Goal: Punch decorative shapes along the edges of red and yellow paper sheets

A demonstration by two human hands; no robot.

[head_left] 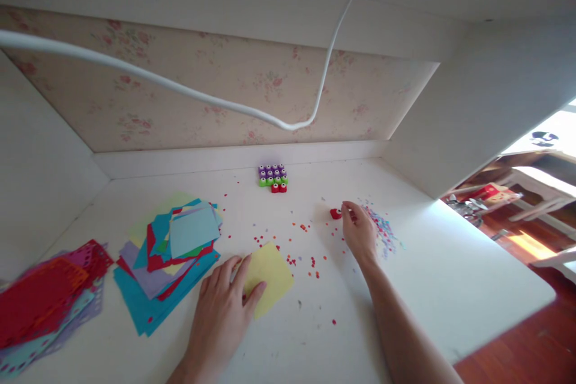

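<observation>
A square sheet of yellow paper [270, 279] lies on the white desk. My left hand [227, 294] rests over its left edge, thumb and fingers apart and lying on the paper. Further right, my right hand [360, 231] is closed in a pinch at a small red craft punch [335, 213], whose left part shows beyond the fingertips. Just right of that hand spreads a heap of tiny coloured paper cutouts [384, 231]. Red and orange cutouts [314, 261] are scattered between my hands.
Several purple, green and red punches [272, 177] stand in rows by the back wall. Left lie a stack of coloured paper [193, 234] and a pile of hole-punched sheets [45, 294]. A white cable [252, 112] hangs across the front. The desk's edge [508, 261] is at right.
</observation>
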